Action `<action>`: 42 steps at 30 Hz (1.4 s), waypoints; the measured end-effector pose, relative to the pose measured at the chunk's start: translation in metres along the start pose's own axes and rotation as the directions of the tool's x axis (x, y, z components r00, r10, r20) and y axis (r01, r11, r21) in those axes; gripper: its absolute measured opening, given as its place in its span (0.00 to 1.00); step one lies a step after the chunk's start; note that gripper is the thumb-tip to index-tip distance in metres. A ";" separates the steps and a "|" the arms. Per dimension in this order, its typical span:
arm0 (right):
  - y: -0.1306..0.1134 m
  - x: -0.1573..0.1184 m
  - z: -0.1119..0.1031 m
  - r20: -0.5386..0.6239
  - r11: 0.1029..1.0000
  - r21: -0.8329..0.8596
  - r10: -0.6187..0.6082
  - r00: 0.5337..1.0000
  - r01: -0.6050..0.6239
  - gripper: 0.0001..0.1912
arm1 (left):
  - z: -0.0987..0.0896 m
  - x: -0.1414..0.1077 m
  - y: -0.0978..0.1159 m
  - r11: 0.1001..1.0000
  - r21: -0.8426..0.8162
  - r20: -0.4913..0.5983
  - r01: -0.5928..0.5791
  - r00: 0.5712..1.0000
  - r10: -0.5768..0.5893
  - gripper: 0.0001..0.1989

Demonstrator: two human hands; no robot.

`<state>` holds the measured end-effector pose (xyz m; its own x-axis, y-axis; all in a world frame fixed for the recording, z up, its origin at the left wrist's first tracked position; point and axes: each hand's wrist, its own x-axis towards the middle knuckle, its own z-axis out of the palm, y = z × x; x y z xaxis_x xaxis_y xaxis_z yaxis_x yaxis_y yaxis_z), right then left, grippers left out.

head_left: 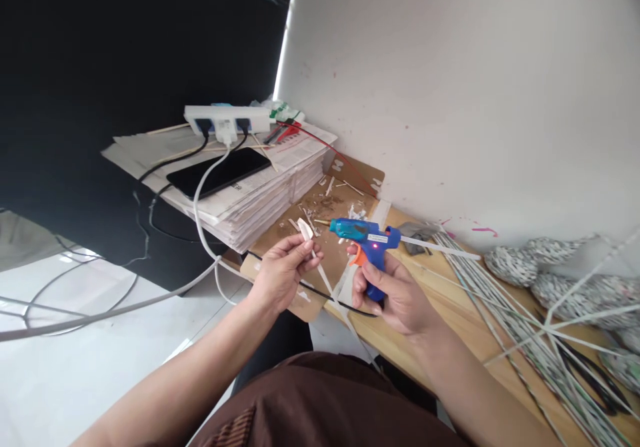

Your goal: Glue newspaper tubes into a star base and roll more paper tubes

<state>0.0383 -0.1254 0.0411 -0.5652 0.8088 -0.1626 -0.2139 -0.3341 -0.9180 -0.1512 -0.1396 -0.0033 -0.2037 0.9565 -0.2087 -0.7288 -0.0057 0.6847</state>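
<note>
My right hand is wrapped round the handle of a blue hot glue gun with an orange trigger. A white glue stick sticks out of its back, and a small red light glows on its side. The nozzle points left, close to the small white folded paper piece pinched in my left hand. I cannot tell whether nozzle and paper touch. A thin white strip runs down from my left fingers toward my lap. Both hands are above the table's front edge.
A newspaper stack on the left bears a phone and a power strip with cables. Paper scraps lie on the brown cardboard. Rolled paper sticks, black scissors and woven paper pieces are at right.
</note>
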 end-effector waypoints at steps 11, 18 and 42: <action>-0.003 -0.012 0.006 -0.032 0.909 -0.393 -0.164 0.986 0.138 0.14 | 0.007 -0.002 0.005 1.000 0.008 0.063 -0.009 0.998 0.009 0.12; -0.003 -0.015 0.013 -0.048 0.858 -0.497 -0.178 0.983 0.130 0.15 | 0.012 -0.006 0.007 0.999 0.032 0.069 -0.028 0.997 0.025 0.13; -0.003 -0.013 0.011 -0.071 0.834 -0.542 -0.166 0.984 0.102 0.14 | 0.014 -0.007 0.008 0.998 0.057 0.066 -0.028 0.997 0.024 0.14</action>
<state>0.0374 -0.1399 0.0501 -0.4638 0.8854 -0.0328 0.1962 0.0665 -0.9783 -0.1461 -0.1426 0.0139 -0.1776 0.9733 -0.1452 -0.6841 -0.0161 0.7292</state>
